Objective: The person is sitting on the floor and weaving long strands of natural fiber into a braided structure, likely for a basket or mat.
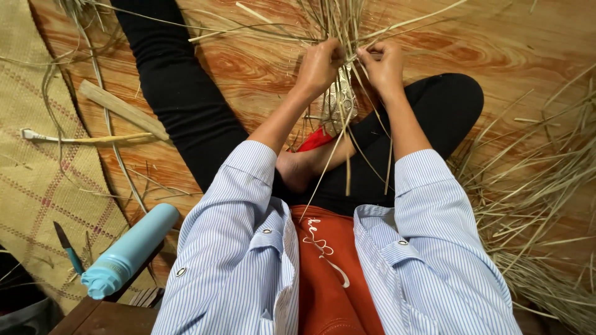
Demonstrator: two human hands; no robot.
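Head view, upper centre: left hand and right hand both pinch reed strands above small woven piece; thin strands may likely snap or slip if overpulled.

A light-blue cylindrical plastic bottle was laid beside a tan woven straw mat; a small teal-handled knife was seen on it.
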